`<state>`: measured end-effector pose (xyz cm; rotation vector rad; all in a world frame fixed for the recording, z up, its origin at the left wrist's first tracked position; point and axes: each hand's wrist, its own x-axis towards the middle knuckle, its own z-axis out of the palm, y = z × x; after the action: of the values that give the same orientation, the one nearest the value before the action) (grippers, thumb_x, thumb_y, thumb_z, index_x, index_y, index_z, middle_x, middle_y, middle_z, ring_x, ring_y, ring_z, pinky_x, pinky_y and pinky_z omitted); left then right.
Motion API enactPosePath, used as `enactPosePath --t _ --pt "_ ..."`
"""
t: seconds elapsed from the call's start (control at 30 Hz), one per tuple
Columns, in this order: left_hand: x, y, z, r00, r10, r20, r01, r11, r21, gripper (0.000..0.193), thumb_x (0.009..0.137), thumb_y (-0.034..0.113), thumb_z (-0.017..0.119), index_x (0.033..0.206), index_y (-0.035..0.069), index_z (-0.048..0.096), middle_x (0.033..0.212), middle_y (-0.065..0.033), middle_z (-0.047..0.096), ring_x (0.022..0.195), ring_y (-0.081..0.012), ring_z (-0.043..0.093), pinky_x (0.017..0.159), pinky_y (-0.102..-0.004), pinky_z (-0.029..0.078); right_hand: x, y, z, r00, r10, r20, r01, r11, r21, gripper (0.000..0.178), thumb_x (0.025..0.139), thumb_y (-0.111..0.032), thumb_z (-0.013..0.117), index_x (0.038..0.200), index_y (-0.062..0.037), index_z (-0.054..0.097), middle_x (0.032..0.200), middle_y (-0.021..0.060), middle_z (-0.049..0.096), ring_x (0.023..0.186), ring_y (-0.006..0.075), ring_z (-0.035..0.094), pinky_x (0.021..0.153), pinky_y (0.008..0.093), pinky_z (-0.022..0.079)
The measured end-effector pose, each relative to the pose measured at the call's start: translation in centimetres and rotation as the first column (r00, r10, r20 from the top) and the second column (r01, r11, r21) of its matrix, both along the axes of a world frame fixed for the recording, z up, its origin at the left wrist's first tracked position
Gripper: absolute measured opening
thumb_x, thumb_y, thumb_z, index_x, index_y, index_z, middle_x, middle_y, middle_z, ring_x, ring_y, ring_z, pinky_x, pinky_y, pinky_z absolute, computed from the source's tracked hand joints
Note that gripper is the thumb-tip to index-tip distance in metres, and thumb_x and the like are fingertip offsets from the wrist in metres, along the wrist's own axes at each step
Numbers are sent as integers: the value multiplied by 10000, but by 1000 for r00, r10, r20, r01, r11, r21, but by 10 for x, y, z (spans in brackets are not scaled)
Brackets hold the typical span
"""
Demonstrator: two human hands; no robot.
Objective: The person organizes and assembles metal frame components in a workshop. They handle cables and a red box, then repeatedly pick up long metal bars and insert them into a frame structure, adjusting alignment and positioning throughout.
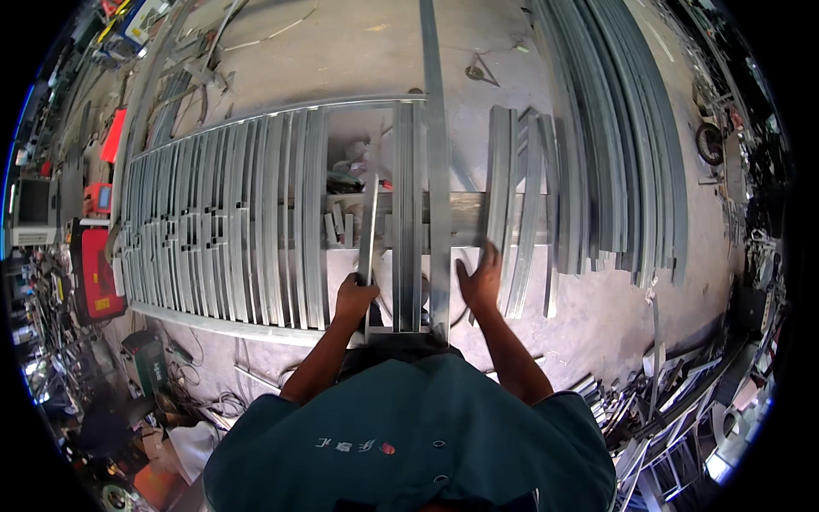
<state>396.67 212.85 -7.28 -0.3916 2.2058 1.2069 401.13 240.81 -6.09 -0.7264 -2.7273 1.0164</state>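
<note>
My left hand (355, 300) is closed around the near end of a narrow metal bar (371, 200), which points away from me and leans slightly. My right hand (483, 280) has its thumb and fingers apart, with nothing seen between them. Its fingertips are beside a bundle of short metal bars (502, 162); whether they touch it I cannot tell. Between my hands lie a pair of ribbed metal profiles (407, 188) and a long metal bar (434, 128) reaching to the far edge of the view.
A metal frame's far rail (281, 108) borders several parallel slats on the left. Long grey profiles (610, 128) are stacked on the right. A red machine (95, 271) stands at far left. Metal offcuts (627, 405) lie at lower right, and cables (226, 405) at lower left.
</note>
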Motion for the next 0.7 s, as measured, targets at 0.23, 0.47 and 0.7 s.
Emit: enactPosePath --t 0.23,0.47,0.7 --pt "41 37 77 988 -119 -102 118 993 -8 542 689 178 724 1151 -9 513 942 -202 668 859 -335 674 794 -431 524 1 -56 45 978 182 -97 -193 637 -747 714 948 -245 655 1490 35 285 1344 195 545 1236 277 547 1030 405 447" --pt "35 124 70 815 -442 -374 542 811 223 757 804 283 763 1395 -22 401 1168 -223 572 1007 -352 629 875 -434 519 -31 49 4 995 -76 -63 48 932 -358 811 816 25 522 1540 -83 174 1210 235 569 1073 361 591 882 390 497" --pt "51 27 23 803 -322 -501 297 946 -131 689 798 173 702 1398 11 406 1235 -249 512 1149 -439 506 961 -497 458 29 152 -81 911 -240 335 133 940 313 790 876 -210 568 1560 -362 201 1271 310 461 1039 488 583 883 528 499"
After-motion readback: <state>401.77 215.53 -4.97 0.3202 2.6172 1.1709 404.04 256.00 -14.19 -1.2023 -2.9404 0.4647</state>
